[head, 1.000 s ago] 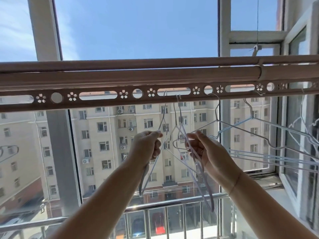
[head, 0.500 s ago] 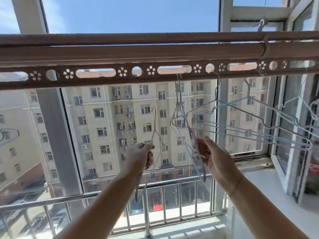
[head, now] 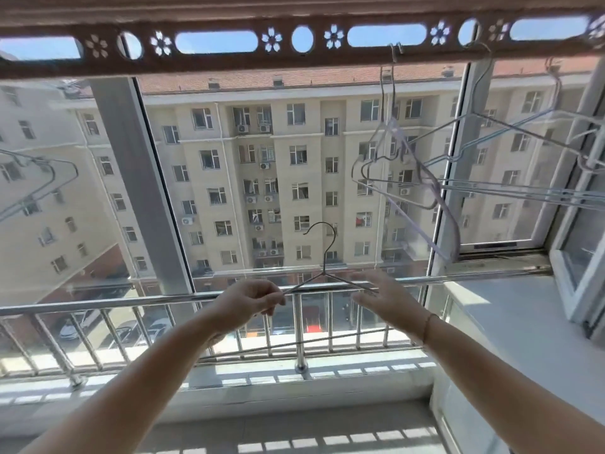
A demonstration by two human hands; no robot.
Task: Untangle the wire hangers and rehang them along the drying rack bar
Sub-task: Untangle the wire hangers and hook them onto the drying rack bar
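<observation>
Head view. A single wire hanger [head: 324,271] is held low before the balcony railing [head: 98,303], hook upward, well apart from the tangled hangers [head: 397,139] that hang from the drying rack bar [head: 212,65] at upper right. The left hand [head: 252,303] pinches the hanger's left shoulder between curled fingers. The right hand [head: 386,299] is spread, its fingers straight at the right shoulder, and contact cannot be confirmed. Likely hazards: with only one pinch the wire may swivel or slip, and if raised close to the cluster its hook could snag again.
</observation>
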